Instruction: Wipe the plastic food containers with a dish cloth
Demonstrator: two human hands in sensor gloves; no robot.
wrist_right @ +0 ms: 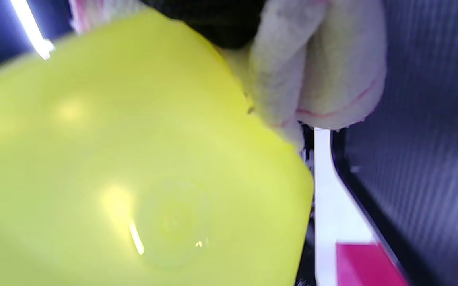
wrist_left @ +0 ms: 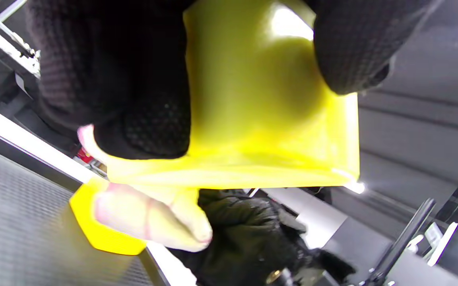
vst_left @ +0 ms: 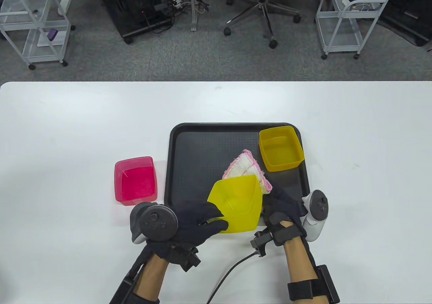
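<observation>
While the left hand (vst_left: 199, 224) grips the yellow tub (vst_left: 238, 204) tilted above the tray's (vst_left: 175, 169) lower edge at lower centre, the right hand (vst_left: 281, 207) clutches the cloth (vst_left: 244, 169) against its far wall; wiping appears underway; next, probably work the cloth around the inside; orange tub (vst_left: 280, 148) and pink tub (vst_left: 135, 180) wait.
</observation>
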